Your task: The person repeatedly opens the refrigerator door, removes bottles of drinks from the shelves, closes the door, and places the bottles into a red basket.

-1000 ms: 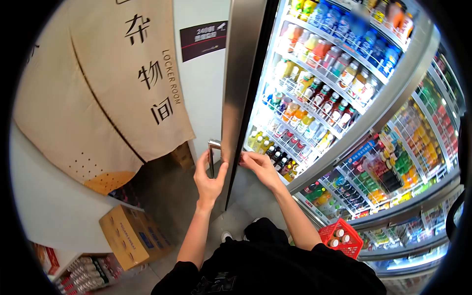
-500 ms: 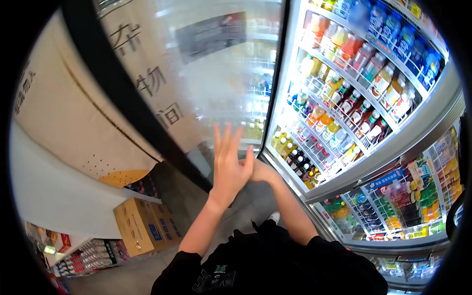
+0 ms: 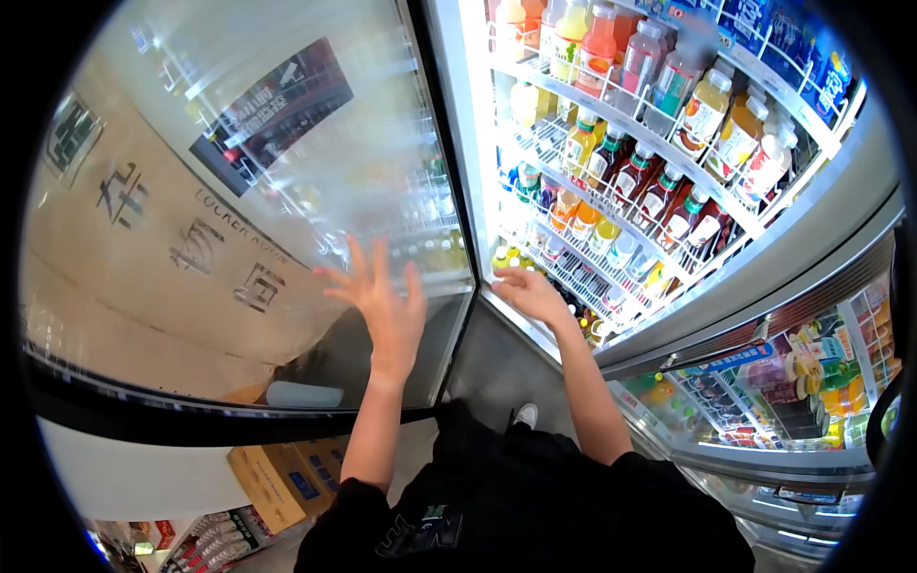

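My left hand (image 3: 384,310) is raised with its fingers spread, slightly blurred, in front of the fogged glass door (image 3: 315,205) of a drinks fridge. Whether it touches the glass I cannot tell. My right hand (image 3: 531,294) hangs near the lower shelves, fingers loosely stretched and nothing held. Behind it, the lit fridge (image 3: 458,105) stands open, its wire shelves (image 3: 611,107) lined with juice bottles (image 3: 705,110) and dark bottles with green caps (image 3: 638,172). Blue packs (image 3: 750,24) sit on the top shelf.
Cardboard boxes (image 3: 277,482) stand on the floor at lower left, by a rack of packaged goods (image 3: 222,542). A second drinks cooler (image 3: 764,392) is on the right. My white shoe (image 3: 526,414) shows on the grey floor.
The glass door has swung wider to the left and toward me. My hands, close together before, are now apart: the left farther left, the right toward the shelves. The view is nearer the fridge.
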Available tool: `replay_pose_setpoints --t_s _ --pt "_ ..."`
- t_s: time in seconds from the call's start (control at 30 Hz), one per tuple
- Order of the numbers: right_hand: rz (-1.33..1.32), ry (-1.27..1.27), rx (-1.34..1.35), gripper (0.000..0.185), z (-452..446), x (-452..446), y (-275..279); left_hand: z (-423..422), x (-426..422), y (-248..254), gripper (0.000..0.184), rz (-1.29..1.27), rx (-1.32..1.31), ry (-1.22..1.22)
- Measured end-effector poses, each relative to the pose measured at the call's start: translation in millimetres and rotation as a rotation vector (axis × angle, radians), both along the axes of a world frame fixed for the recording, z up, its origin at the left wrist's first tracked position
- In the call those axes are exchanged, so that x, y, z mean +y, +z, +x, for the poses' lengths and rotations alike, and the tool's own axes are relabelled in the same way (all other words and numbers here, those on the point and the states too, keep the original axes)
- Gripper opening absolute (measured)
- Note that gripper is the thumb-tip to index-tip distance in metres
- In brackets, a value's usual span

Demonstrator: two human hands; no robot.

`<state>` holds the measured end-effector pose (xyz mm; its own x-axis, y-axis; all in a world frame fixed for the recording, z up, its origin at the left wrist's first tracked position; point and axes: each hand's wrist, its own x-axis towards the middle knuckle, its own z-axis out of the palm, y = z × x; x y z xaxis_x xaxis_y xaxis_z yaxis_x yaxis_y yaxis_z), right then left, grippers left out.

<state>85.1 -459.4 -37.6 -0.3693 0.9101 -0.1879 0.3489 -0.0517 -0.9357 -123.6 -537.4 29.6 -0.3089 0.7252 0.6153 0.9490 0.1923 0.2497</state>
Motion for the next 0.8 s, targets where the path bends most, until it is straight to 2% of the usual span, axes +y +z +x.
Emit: replay_pose_setpoints --t_s 0.07,0.23,0.3,0.37,0.43,0.5,0.57,0.63,0.67,0.73,0.8 --pt "0.003 -0.011 0.044 0.047 3 10 -3 8 23 -2 0.047 0.131 -0.187 -0.280" --pt "-0.003 -0.189 0.086 0.047 7 36 7 40 98 -20 0.034 0.083 -0.245 -0.424" --pt "0.047 -0.233 -0.041 0.046 10 56 3 47 137 -28 0.031 0.090 -0.297 -0.503" --pt "-0.036 -0.213 -0.002 0.044 16 79 5 53 180 -31 0.027 0.058 -0.385 -0.764" --pt "-0.045 -0.231 -0.080 0.045 17 102 10 58 234 -27 0.025 0.020 -0.558 -0.871" --pt "0.024 -0.274 -0.108 0.042 14 136 -6 63 286 -11 0.025 0.025 -0.447 -0.929" --pt "0.469 -0.327 -0.249 0.040 13 164 -10 65 339 -5 0.033 -0.046 -0.273 -0.978" --pt "0.463 -0.289 -0.288 0.043 19 187 3 68 371 6 0.043 -0.262 -0.075 -0.943" --pt "0.465 -0.252 -0.318 0.046 22 197 11 68 382 7 0.043 -0.276 -0.068 -0.962" --pt "0.472 -0.269 -0.312 0.048 29 221 15 69 410 8 0.062 -0.425 0.062 -0.893" --pt "0.531 -0.224 -0.364 0.054 35 233 19 71 433 1 0.068 -0.417 0.128 -0.905"
